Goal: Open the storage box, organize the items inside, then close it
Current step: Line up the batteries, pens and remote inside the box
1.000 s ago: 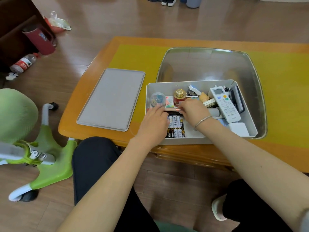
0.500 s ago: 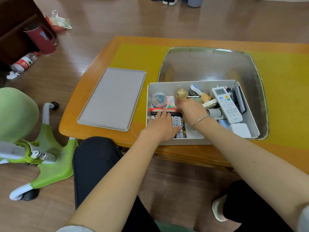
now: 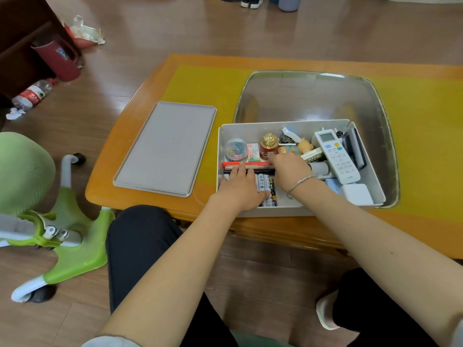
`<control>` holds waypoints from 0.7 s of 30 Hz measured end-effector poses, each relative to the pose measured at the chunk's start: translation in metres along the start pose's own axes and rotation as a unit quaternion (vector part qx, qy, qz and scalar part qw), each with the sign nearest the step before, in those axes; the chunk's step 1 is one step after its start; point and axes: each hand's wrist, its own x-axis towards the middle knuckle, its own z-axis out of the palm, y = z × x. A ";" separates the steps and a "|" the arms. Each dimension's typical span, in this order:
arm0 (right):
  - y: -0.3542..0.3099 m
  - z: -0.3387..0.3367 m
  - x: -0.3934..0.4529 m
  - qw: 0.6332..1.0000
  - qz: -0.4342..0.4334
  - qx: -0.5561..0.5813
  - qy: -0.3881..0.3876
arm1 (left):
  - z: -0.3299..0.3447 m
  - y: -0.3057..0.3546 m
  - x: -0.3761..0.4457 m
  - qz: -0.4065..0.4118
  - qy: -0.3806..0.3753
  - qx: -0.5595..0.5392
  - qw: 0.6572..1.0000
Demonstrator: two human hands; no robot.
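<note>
Red pens (image 3: 244, 164) are being straightened along the box's (image 3: 280, 124) left side by the flat-fingered left hand (image 3: 241, 187); whether the right hand's (image 3: 292, 170) fingers are gripping cannot be told.

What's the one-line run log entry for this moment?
phase: organizing | storage box: open | lid: on table, left of box | left hand: flat on batteries | right hand: at pens, grip unclear

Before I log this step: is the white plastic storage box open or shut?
Open. The white plastic storage box shows its contents, and its flat grey lid lies beside it on the table.
</note>
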 end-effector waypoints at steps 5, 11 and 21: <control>0.003 0.000 -0.005 0.997 -0.002 0.066 0.030 | 0.000 0.000 0.000 -0.022 -0.014 0.000 1.000; 0.004 -0.001 -0.011 0.994 0.036 0.097 0.022 | -0.001 0.002 -0.001 -0.033 -0.018 0.001 0.999; 0.018 -0.005 -0.027 0.980 0.028 0.196 0.011 | 0.000 -0.002 0.001 -0.004 -0.037 -0.005 0.999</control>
